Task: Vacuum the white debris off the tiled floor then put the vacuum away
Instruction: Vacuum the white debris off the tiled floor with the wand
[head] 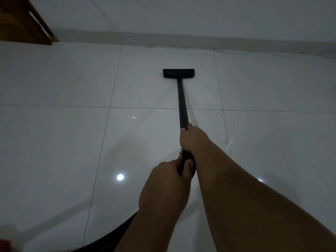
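A black vacuum wand [182, 102] reaches forward over the glossy white tiled floor [60, 139], ending in a flat black floor head [178, 73] that rests on a tile near the far wall. My right hand [192, 138] grips the wand higher up, and my left hand [166, 180] grips its ribbed handle just behind. Small white debris [228, 142] lies scattered along a tile seam right of my hands, with more white debris flecks [211, 81] right of the head.
A black ribbed hose [116, 233] curves off at the bottom left. A brown wooden door frame [25, 20] stands at the top left. A thin white cable [254, 52] runs along the base of the white wall.
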